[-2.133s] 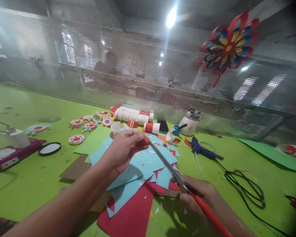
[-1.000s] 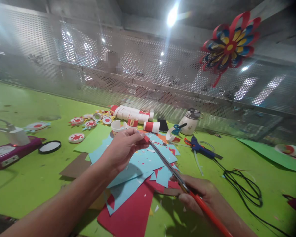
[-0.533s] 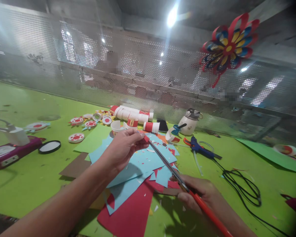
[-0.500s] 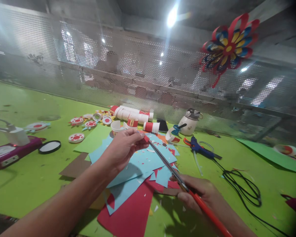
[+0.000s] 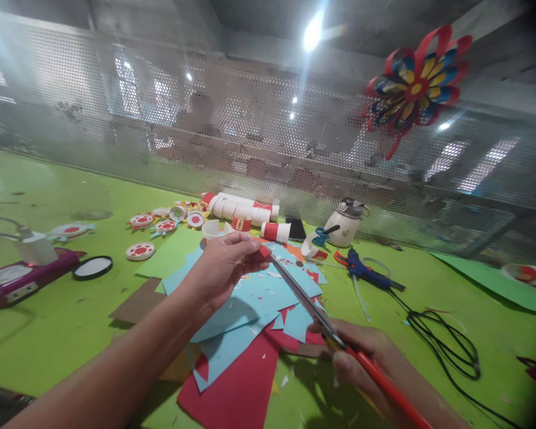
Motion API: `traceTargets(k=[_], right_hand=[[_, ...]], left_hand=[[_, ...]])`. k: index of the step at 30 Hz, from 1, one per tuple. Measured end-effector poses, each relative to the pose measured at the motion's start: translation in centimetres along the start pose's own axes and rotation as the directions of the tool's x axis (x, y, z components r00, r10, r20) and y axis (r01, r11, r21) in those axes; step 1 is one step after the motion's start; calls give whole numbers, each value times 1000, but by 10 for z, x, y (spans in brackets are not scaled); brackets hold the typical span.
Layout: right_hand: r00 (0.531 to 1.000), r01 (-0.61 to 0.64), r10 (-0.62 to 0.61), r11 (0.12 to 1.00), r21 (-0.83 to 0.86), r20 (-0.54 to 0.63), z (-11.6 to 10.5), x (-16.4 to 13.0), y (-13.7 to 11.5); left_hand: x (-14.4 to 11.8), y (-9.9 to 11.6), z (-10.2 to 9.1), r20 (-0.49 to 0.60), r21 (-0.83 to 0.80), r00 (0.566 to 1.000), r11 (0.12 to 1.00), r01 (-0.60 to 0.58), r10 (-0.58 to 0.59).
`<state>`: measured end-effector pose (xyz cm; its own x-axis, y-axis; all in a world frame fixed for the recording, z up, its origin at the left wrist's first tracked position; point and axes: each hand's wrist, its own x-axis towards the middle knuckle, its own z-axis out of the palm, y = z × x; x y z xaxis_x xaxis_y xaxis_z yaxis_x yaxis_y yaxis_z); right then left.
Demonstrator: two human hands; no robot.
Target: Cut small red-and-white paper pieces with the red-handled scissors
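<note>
The left hand (image 5: 226,265) pinches a small red paper piece (image 5: 265,251) at its fingertips — the right hand (image 5: 366,357) grips orange-handled scissors (image 5: 321,325), blade tips meeting that piece, above blue paper sheets (image 5: 254,295).

Two bare hands (image 5: 226,268) are in view, with one pair of red-handled scissors (image 5: 339,345), one blue glue gun (image 5: 361,271), one white jug with a grey lid (image 5: 346,221), one black-rimmed round lid (image 5: 92,267) and one hanging paper flower (image 5: 413,74).
</note>
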<state>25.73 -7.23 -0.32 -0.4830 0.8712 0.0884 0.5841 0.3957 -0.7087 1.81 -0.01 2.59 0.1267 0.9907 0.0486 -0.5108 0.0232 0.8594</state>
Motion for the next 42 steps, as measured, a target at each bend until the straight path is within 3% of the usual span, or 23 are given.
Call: traceTargets(k=[13,22,42], right_hand=[[995,-29,23,997,68,97,-5,-4,-1],[999,14,-13,1000,-24,49,-5,-4,-7],[998,-50,49,998,34,30,-6,-9,-10]], left_hand=[[2,5,-4,93,119,995,993,12,-23],[1,5,-4,110,128,994,992,3,-17],[3,3,-6,119,145,993,989,-16,-2]])
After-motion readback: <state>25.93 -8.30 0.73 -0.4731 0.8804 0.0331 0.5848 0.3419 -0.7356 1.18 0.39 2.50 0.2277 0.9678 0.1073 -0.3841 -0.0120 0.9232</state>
